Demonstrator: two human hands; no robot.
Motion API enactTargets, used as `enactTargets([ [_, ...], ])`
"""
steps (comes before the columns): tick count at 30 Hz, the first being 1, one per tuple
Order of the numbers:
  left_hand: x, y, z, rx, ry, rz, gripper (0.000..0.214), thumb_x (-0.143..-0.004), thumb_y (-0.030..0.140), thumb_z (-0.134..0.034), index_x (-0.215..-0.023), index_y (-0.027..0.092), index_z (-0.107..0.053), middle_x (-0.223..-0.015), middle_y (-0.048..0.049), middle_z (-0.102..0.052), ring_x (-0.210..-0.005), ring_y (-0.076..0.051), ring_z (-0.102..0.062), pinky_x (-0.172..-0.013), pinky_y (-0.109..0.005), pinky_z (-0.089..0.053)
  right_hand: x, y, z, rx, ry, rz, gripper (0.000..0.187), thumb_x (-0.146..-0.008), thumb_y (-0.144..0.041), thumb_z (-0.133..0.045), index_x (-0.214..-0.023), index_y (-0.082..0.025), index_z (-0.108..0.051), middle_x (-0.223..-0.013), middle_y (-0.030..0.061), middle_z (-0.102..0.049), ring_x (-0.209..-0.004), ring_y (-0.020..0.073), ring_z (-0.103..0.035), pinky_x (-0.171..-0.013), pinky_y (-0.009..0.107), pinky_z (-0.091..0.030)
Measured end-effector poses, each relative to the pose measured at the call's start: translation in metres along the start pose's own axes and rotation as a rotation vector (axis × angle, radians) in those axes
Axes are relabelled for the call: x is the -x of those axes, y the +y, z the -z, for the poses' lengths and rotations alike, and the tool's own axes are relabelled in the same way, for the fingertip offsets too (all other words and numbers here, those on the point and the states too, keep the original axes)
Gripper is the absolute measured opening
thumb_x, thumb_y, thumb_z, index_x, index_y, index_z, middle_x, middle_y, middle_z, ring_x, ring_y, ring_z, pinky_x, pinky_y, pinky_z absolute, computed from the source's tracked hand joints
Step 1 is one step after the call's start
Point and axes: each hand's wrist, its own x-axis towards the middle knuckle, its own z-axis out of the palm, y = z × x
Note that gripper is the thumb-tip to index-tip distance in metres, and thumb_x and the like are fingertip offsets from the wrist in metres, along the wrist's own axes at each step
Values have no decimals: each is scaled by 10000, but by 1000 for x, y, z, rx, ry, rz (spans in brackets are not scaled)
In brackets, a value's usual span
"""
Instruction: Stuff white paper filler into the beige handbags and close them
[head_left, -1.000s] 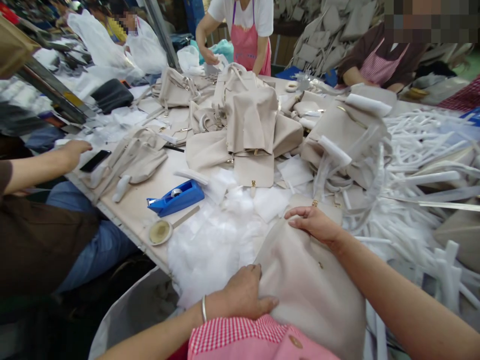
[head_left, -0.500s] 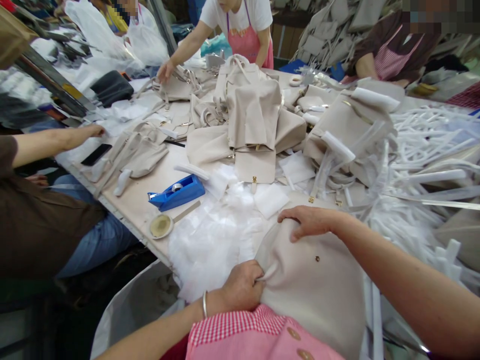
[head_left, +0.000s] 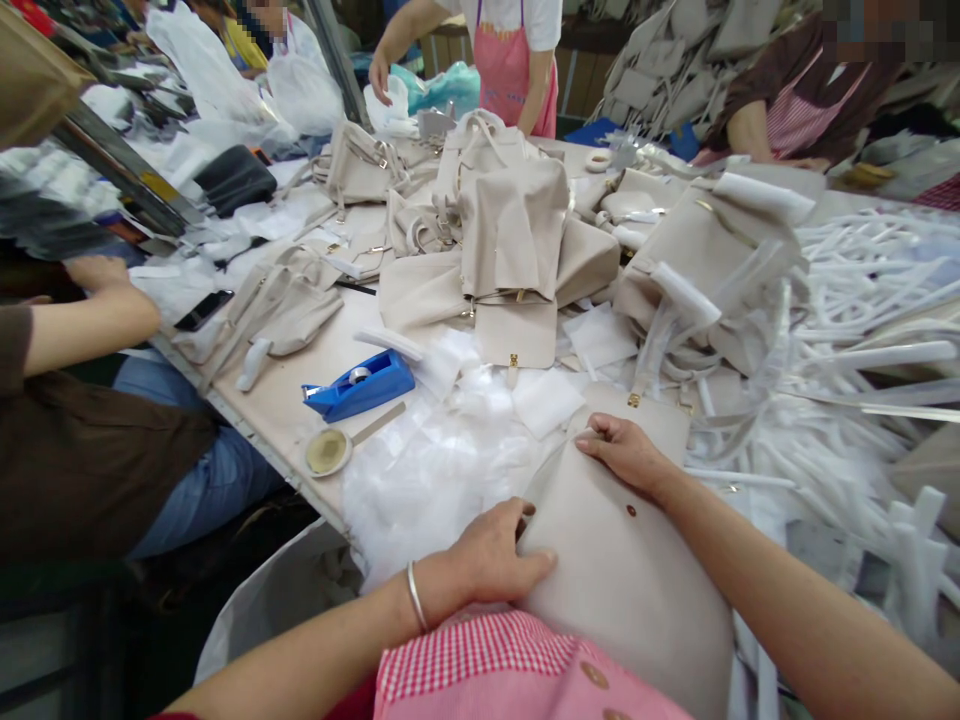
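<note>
I am working from afar, with the beige bag [head_left: 637,610] lying closest, to the near right of the blue tape dispenser [head_left: 360,385], its broad face showing a small round stud [head_left: 631,511]. My left hand [head_left: 499,555] is straddling the bag's edge, thumb resting on the face and fingers reaching behind, though I am not managing to tell whether it is squeezing. My right hand [head_left: 628,458], apart from the left and farther out, is pinching the bag's far corner. I am judging the step in hand to be straightening what looks like the open edge; the next move, I am thinking, is calling for a firm right pinch and a light left spread, without creasing the face. Loose white sheets [head_left: 435,470] are lying to the dispenser's near right, and a round roll [head_left: 328,453] is sitting just on its near side. Well to its right, white strips [head_left: 862,270] are tangling. Beyond it and rightward, a heap of bags [head_left: 510,230] is rising, and past that a co-worker [head_left: 514,75] is standing.
</note>
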Motion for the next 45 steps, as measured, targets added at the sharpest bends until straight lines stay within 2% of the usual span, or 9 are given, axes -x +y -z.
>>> enactTargets([
  [3, -25, 17, -8, -78, 23, 44, 567, -783, 634, -595, -1043, 134, -652, -1076, -205, -696, -941, -376, -652, -811, -457, -497, -2, -2, -7, 42, 61, 34, 323, -772, -468, -605, -658, -220, -433, -626, -63, -396, -630, 131, -397, -588, 272, -314],
  [7, -53, 8, -27, 23, 113, 8, 366, -852, 466, -556, -894, 123, -674, -958, -205, -724, -920, -368, -657, -850, -465, -483, 6, -3, -6, 121, 154, 52, 279, -824, -466, -562, -700, -221, -512, -659, -33, -520, -667, 169, -497, -642, 307, -394],
  [12, -61, -18, -31, 157, 57, -18, 371, -922, 446, -480, -1009, 152, -687, -1046, -128, -754, -959, -283, -674, -853, -371, -507, 79, -3, 19, 310, 759, 195, 337, -896, -476, -541, -1077, -205, -627, -1130, 101, -664, -1109, 278, -577, -987, 446, -430],
  [15, -64, -23, -30, 209, 30, -11, 422, -932, 473, -472, -1057, 129, -682, -1060, -135, -758, -948, -284, -688, -834, -374, -524, 142, 15, 10, 195, 962, -101, 528, -841, -593, -588, -1185, -191, -587, -1186, 138, -636, -1073, 299, -599, -854, 432, -508],
  [20, -71, -28, -33, 316, -20, -6, 500, -927, 537, -492, -1105, 105, -668, -1038, -144, -763, -928, -294, -706, -819, -395, -550, 198, 47, -47, -292, 637, -518, 581, -757, -640, -593, -1099, -172, -632, -1020, 118, -706, -916, 296, -665, -790, 414, -538],
  [26, -61, -33, -19, 365, -42, 10, 577, -895, 619, -518, -1119, 106, -654, -1019, -155, -766, -911, -304, -714, -836, -414, -561, 194, 40, -71, -349, 610, -414, 396, -826, -505, -519, -995, -184, -677, -921, 76, -720, -893, 274, -654, -784, 365, -511],
  [34, -60, -23, -5, -283, 81, 12, 471, -894, 538, -441, -929, 125, -665, -975, -196, -749, -924, -328, -692, -806, -388, -504, 180, 73, -111, -223, 532, -491, 291, -941, -390, -423, -906, -173, -613, -926, 109, -694, -882, 238, -633, -796, 330, -457],
  [40, -114, 9, -6, -476, 213, -11, 525, -950, 556, -387, -1002, 95, -631, -1054, -266, -709, -1044, -369, -662, -879, -409, -458, 184, 71, -112, 1, 516, -498, 249, -979, -378, -404, -879, -195, -540, -899, 108, -671, -875, 238, -629, -781, 327, -424],
  [45, -138, 1, -23, -542, 305, -22, 459, -1003, 455, -321, -990, 105, -618, -1027, -244, -706, -1025, -349, -667, -862, -395, -459, 164, 56, -91, 42, 537, -538, 282, -989, -434, -414, -1001, -178, -530, -973, 142, -675, -931, 267, -637, -782, 338, -424],
])
